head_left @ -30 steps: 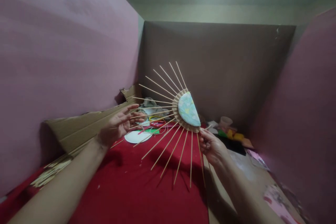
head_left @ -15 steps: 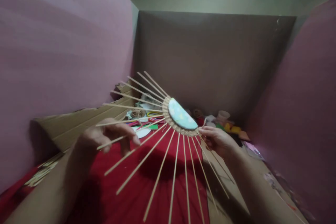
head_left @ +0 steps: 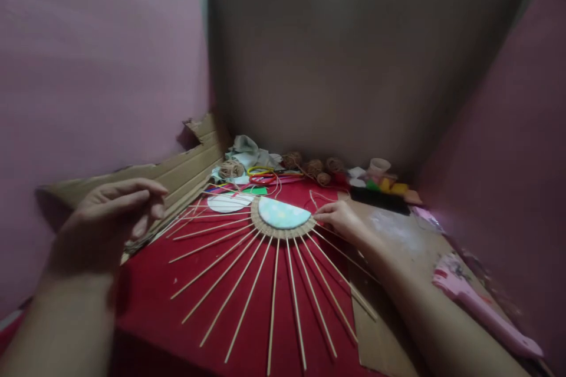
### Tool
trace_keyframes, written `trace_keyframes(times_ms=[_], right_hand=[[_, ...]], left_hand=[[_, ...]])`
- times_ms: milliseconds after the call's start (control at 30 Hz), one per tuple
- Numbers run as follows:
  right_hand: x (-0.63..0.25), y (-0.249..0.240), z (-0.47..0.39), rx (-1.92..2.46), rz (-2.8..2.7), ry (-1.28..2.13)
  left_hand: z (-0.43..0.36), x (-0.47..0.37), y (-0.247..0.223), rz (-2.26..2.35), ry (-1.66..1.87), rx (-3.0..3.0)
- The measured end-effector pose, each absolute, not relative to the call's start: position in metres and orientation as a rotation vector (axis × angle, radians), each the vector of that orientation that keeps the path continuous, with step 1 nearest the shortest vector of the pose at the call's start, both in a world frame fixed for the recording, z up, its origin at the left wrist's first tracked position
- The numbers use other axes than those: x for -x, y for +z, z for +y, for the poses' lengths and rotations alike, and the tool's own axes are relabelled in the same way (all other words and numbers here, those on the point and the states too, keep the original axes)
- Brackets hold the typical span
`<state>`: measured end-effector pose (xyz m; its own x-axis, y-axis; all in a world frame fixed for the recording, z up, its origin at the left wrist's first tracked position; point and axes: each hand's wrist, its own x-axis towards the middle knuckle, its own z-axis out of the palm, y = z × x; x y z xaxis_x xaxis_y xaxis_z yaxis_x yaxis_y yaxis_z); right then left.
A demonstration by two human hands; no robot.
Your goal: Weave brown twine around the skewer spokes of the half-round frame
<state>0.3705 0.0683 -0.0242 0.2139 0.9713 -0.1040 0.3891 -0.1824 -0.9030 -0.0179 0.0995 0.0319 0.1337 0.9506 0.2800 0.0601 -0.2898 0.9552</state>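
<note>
One hand, the right hand, has its thumb and fingertips closed in a pinch on the right end of a fan-shaped piece. The left hand hangs in the air to the left, well apart from the right hand and touching nothing that shows; its fingers are bent. The fan-shaped piece is in the middle of the scene, over a red cloth; whether it rests there or is held just above, I cannot tell. The straight edge of its pale, patterned centre faces far, a woven rim follows the curve, and thin sticks spread from that rim to the left, near and right. A loose cord shows just beyond the right fingertips.

The step in hand looks to be work on the rim, with cord passed between the sticks. The next move would seem to call for a steady right pinch, so the end does not loosen, and for the left hand to come to the sticks without bending them.

Farther out, balls of twine lie at the far side, a white disc lies by the far left sticks, and a brown board is to the right.
</note>
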Motion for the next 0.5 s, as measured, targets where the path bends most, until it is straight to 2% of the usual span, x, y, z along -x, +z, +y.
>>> trace_keyframes(times_ms=[100,233,367,500], right_hand=[[-0.370,-0.026,0.072,1.738,-1.350,0.816],[-0.375,-0.031,0.078,1.766,-1.415,0.695],[-0.383,-0.037,0.082,1.764,-1.489,0.638],[-0.391,-0.043,0.086,1.772,-1.533,0.575]], left_hand=[[0.104,-0.021,0.054,1.008,1.036,-1.723],[0.122,-0.095,0.056,0.827,0.453,-2.348],[0.146,-0.157,0.027,0.736,0.336,-2.954],[0.172,-0.172,0.001,0.901,0.153,-2.952]])
